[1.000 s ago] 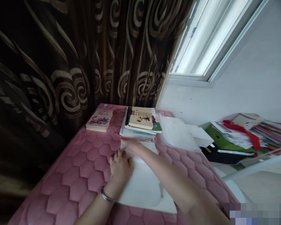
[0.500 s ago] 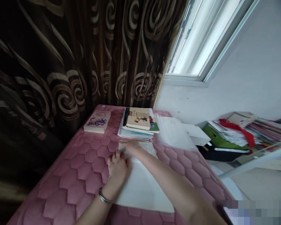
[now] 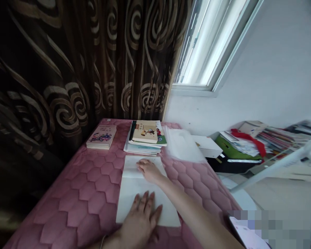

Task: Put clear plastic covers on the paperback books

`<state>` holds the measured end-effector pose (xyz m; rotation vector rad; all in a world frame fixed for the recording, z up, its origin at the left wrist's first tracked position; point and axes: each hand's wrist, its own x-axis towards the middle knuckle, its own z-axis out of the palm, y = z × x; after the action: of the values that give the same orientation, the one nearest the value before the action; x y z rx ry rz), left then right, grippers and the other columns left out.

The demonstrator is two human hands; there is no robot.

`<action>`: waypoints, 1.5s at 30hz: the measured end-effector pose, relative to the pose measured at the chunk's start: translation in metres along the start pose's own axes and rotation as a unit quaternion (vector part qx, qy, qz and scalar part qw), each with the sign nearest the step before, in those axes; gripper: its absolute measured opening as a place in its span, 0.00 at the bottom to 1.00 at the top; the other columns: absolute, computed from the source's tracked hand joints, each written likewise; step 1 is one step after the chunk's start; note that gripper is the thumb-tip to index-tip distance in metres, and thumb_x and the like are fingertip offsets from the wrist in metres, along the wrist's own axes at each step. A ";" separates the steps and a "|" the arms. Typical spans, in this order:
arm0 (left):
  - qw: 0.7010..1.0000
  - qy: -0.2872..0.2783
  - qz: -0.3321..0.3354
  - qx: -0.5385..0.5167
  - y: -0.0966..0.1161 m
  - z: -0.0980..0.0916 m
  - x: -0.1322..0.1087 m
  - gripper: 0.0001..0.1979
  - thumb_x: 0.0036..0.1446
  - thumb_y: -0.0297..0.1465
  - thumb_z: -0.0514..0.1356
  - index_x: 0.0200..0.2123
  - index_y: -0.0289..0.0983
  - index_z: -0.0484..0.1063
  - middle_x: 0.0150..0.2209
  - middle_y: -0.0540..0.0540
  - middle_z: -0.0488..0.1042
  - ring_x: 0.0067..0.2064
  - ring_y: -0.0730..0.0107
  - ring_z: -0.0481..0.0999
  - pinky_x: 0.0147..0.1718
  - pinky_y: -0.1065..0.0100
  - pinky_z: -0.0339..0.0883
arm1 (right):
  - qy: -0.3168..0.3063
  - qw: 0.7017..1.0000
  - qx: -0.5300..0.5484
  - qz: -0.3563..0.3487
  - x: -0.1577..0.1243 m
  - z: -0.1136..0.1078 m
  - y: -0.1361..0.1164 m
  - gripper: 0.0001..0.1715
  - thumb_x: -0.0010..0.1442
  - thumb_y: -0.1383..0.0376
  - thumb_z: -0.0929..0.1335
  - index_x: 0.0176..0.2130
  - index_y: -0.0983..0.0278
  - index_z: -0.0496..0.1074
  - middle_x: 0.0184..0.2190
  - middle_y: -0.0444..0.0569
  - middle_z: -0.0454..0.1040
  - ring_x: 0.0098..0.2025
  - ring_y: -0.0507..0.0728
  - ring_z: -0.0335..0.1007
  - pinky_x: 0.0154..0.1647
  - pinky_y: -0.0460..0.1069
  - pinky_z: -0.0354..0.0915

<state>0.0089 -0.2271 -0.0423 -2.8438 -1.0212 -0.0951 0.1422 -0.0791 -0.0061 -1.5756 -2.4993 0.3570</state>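
A white sheet of paper (image 3: pixel 134 193) with a crease across its upper part lies flat on the pink quilted bedding. My left hand (image 3: pixel 141 219) rests on its near half, open, with the fingers spread. My right hand (image 3: pixel 149 170) reaches across to the far part above the crease. Its fingers lie on the paper, slightly bent and close together, with nothing held in them. Just beyond the paper is a stack of books (image 3: pixel 146 136) with a cream-covered one on top.
Small books (image 3: pixel 101 136) are piled at the far left. Clear plastic sheets (image 3: pixel 182 143) and a white box (image 3: pixel 207 147) lie right of the stack. A dark bin (image 3: pixel 238 162) holds papers. A patterned curtain (image 3: pixel 114 69) hangs behind; a lit phone (image 3: pixel 243 231) is at lower right.
My left hand has come back toward me from the paper's left edge and spread its fingers. My right hand has moved in from the far left corner. The view has shifted slightly.
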 end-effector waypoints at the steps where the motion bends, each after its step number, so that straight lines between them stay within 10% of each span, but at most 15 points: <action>1: 1.000 0.001 0.001 0.024 0.001 -0.001 0.000 0.36 0.57 0.40 0.60 0.65 0.41 0.52 0.66 0.31 0.53 0.64 0.42 0.56 0.55 0.42 0.57 | 0.009 1.000 0.010 -0.002 -0.005 0.003 -0.001 0.24 0.68 0.60 0.56 0.57 0.60 0.68 0.59 0.52 0.65 0.59 0.58 0.59 0.60 0.55 0.54; 10: 0.994 0.012 0.037 0.101 0.006 -0.034 0.008 0.21 0.64 0.31 0.48 0.59 0.34 0.64 0.57 0.26 0.67 0.54 0.41 0.72 0.42 0.44 0.67 | -0.051 0.998 0.035 0.030 -0.014 -0.003 -0.012 0.32 0.69 0.55 0.50 0.64 0.67 0.56 0.67 0.54 0.49 0.69 0.63 0.42 0.66 0.61 0.44; 20: 0.996 -0.058 0.027 0.067 0.010 -0.038 -0.050 0.17 0.62 0.30 0.54 0.53 0.36 0.71 0.52 0.31 0.73 0.50 0.46 0.75 0.39 0.52 0.69 | -0.069 0.990 0.123 0.026 -0.045 0.012 -0.048 0.33 0.69 0.54 0.50 0.65 0.68 0.55 0.69 0.56 0.44 0.70 0.63 0.36 0.67 0.61 0.38; 26: 0.977 -0.080 -0.181 -0.083 -0.015 -0.083 0.015 0.13 0.61 0.31 0.55 0.46 0.34 0.74 0.47 0.36 0.76 0.48 0.56 0.76 0.48 0.57 0.68 | -0.086 0.959 0.264 0.056 -0.039 0.003 -0.034 0.33 0.69 0.54 0.49 0.63 0.66 0.59 0.67 0.54 0.50 0.69 0.58 0.40 0.68 0.57 0.40; 33: 0.963 -0.033 -0.246 -0.107 -0.028 -0.030 0.064 0.26 0.62 0.38 0.52 0.60 0.32 0.63 0.64 0.33 0.59 0.66 0.53 0.55 0.62 0.51 0.50 | 0.029 0.896 0.433 0.094 -0.044 0.001 0.019 0.31 0.67 0.50 0.51 0.58 0.60 0.64 0.58 0.51 0.67 0.58 0.57 0.65 0.58 0.54 0.61; 38: 0.955 -0.062 -0.260 -0.130 -0.023 -0.032 0.069 0.29 0.61 0.43 0.50 0.62 0.37 0.60 0.65 0.34 0.55 0.66 0.47 0.54 0.61 0.46 0.47 | 0.163 0.927 0.282 0.185 -0.062 -0.002 0.070 0.18 0.60 0.54 0.63 0.40 0.64 0.72 0.42 0.54 0.76 0.44 0.59 0.72 0.46 0.53 0.67; 45: 0.937 -0.074 -0.316 -0.130 -0.004 -0.039 0.093 0.29 0.57 0.46 0.54 0.61 0.46 0.63 0.64 0.36 0.58 0.64 0.34 0.53 0.57 0.33 0.38 | 0.130 0.962 0.095 0.219 -0.075 -0.002 0.065 0.15 0.51 0.53 0.71 0.30 0.62 0.70 0.36 0.49 0.75 0.39 0.57 0.71 0.36 0.48 0.63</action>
<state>0.0772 -0.1711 0.0060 -2.6331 -2.0606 -0.0758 0.2308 -0.1197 -0.0241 -1.9401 -1.8553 0.3996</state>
